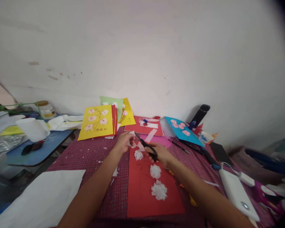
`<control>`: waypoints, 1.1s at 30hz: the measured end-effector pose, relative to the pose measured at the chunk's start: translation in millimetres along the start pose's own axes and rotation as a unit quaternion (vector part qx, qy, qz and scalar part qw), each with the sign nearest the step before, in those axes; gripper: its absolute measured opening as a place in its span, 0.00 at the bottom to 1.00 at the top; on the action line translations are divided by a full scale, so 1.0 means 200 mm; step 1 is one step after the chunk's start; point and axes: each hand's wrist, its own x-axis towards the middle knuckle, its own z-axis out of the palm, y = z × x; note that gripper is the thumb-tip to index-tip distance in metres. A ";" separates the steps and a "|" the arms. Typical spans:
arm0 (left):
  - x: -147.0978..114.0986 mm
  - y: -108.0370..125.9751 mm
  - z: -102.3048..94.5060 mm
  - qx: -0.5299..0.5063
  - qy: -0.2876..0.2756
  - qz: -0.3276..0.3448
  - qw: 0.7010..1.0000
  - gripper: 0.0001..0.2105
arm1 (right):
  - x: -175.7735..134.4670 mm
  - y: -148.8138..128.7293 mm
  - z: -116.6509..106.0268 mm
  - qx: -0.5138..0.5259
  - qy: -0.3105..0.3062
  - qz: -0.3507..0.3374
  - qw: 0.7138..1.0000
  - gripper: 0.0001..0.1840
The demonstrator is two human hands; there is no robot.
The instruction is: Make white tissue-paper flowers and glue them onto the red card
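My left hand point(124, 142) pinches a small piece of white tissue paper point(132, 133) above the far end of a red sheet point(144, 196). In my right hand point(159, 152) is a pair of black-handled scissors point(152, 153), its blades pointing up-left at the tissue paper. On the red sheet sit several white ruffled paper flowers, among them a large one point(159, 190) near the front and another point(155, 171) just beyond it. A smaller flower point(138, 155) lies below my hands. Loose tissue strips point(139, 145) rest close to the scissors.
Yellow flower cards point(97, 122) stand at the back left and a blue card point(182, 131) at the back right. A paper roll point(30, 129) stands on the blue side table point(54, 145). White sheets point(42, 196) lie front left; a white power bank point(238, 193) lies right.
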 end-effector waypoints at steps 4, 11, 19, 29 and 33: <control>0.02 0.03 -0.03 0.004 0.049 0.038 0.998 0.11 | 0.04 0.01 -0.03 0.043 -0.036 0.048 0.997 0.19; 0.01 0.05 -0.02 0.000 0.049 0.060 0.997 0.13 | 0.04 0.01 -0.06 0.088 -0.082 0.131 0.984 0.19; -0.01 0.04 0.00 0.005 -0.005 0.053 0.999 0.15 | -0.05 -0.02 -0.02 0.043 -0.019 0.027 0.999 0.21; -0.06 0.00 0.04 0.037 -0.103 0.030 0.994 0.18 | -0.05 -0.02 0.01 0.006 0.131 -0.135 0.982 0.24; -0.10 -0.03 0.08 0.087 -0.172 0.020 0.981 0.18 | 0.01 -0.06 0.01 0.027 0.188 -0.171 0.967 0.28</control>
